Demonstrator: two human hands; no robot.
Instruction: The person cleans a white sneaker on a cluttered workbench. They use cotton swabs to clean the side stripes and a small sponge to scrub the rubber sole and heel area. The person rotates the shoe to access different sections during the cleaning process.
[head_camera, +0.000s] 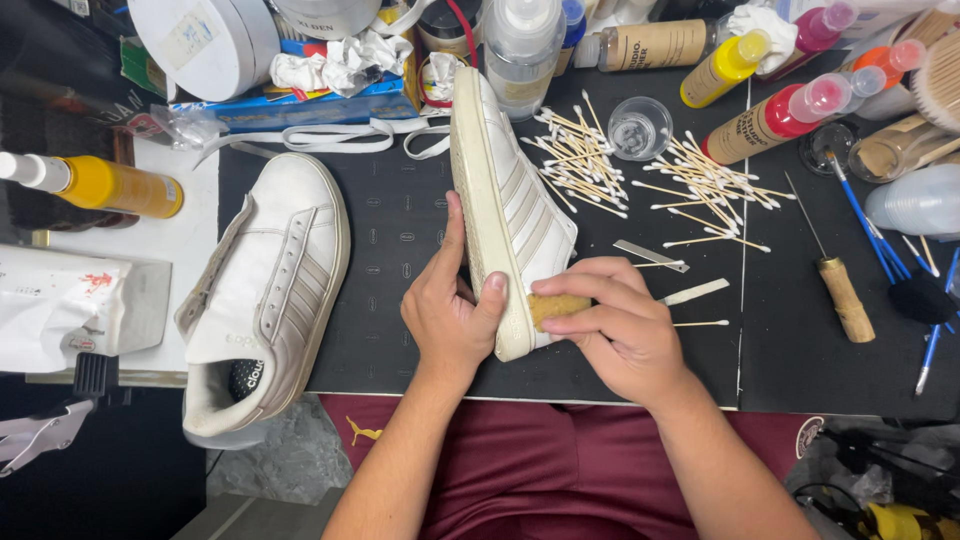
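Your left hand (452, 312) grips the sole edge of the shoe (508, 205), which stands on its side on the black mat (400, 230). Your right hand (612, 325) pinches a tan sponge (556, 306) against its heel; cotton swabs (640, 180) lie beyond.

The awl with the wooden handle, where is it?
Head view, right side: the awl lies on the black mat, between the cotton swabs and blue brushes.

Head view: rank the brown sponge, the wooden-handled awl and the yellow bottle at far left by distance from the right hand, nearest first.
1. Brown sponge: under the right hand, against the shoe's sole.
2. Wooden-handled awl: on the mat, to the right.
3. Yellow bottle: far left, lying down.
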